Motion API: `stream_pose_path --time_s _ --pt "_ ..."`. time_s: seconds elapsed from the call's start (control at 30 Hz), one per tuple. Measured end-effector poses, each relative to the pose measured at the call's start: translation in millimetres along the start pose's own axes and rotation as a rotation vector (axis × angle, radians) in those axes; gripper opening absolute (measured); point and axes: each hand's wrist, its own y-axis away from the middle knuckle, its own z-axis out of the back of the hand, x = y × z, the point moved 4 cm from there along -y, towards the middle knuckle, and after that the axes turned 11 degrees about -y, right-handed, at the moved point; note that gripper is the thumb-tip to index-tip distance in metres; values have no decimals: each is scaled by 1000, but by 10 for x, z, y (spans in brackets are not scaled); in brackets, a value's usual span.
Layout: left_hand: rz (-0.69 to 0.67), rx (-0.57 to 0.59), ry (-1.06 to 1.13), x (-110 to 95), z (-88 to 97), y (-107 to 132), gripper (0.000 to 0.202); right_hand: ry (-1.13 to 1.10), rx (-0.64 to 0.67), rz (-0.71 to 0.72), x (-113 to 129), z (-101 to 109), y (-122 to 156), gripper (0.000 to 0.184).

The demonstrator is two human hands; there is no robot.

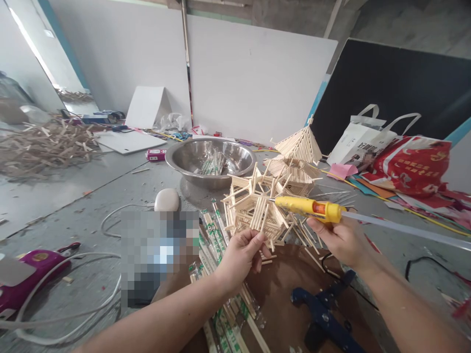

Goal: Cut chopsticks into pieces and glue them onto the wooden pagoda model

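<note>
My left hand pinches a small flat panel of wooden sticks at its lower end. Around and behind the panel is an open lattice of sticks. A yellow hot glue gun is gripped in my right hand, its nozzle pointing left at the panel's top edge. A long clear glue stick runs out of the gun's back. Behind the lattice rises a tiered stick tower with a pointed roof. Wrapped chopsticks lie beside and under my left forearm.
Blue-handled cutters rest on the round brown surface before me. A steel basin holds wrapped packets. Bags and coloured paper are at right; a stick heap and white cable are at left.
</note>
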Motion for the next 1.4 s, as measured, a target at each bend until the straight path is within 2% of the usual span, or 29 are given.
stream_pose_path --time_s 0.4,1.1,1.4 --pt "35 14 86 -16 6 -7 29 39 39 18 -58 -18 -6 25" --pt "38 15 110 -61 14 -52 27 93 -14 17 52 14 34 25" --pt "31 11 119 -60 15 -55 28 73 -9 47 -16 -10 14 23"
